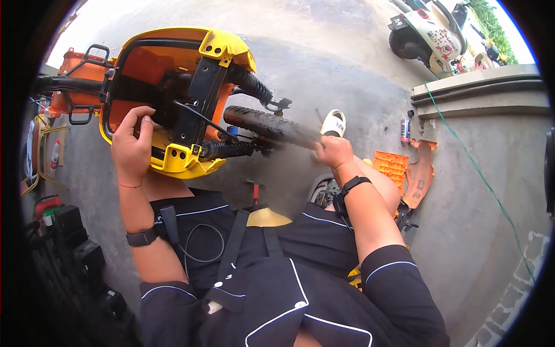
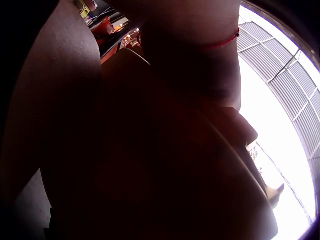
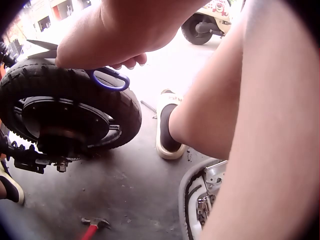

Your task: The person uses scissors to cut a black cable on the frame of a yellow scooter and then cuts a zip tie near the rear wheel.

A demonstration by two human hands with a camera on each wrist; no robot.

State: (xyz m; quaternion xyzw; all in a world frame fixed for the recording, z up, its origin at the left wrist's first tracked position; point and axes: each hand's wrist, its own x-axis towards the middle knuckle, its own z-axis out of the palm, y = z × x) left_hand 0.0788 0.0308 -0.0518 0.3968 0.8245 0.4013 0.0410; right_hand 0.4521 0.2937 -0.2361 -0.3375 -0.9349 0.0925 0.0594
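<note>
My left hand point(image 1: 132, 144) lies over the near rim of a yellow and orange scooter front shell point(image 1: 193, 168), fingers loosely bent and nothing visible between them. In the left wrist view a dark curved panel point(image 2: 150, 165) fills most of the frame, and the fingers are hidden. My right hand point(image 1: 334, 151) is at the end of a black knobby tyre point(image 1: 269, 123). In the right wrist view that hand holds scissors with a blue handle point(image 3: 110, 80), fingers round the handle and dark blades point(image 3: 42, 50) pointing left over the tyre tread.
Between my legs a red-handled hammer point(image 1: 255, 194) lies on the concrete. Orange plastic panels point(image 1: 392, 168) and a spray can point(image 1: 406, 132) are to the right. A green cord point(image 1: 480, 173) crosses the floor. Black boxes point(image 1: 72, 225) stand at left, a parked scooter point(image 1: 433, 40) at upper right.
</note>
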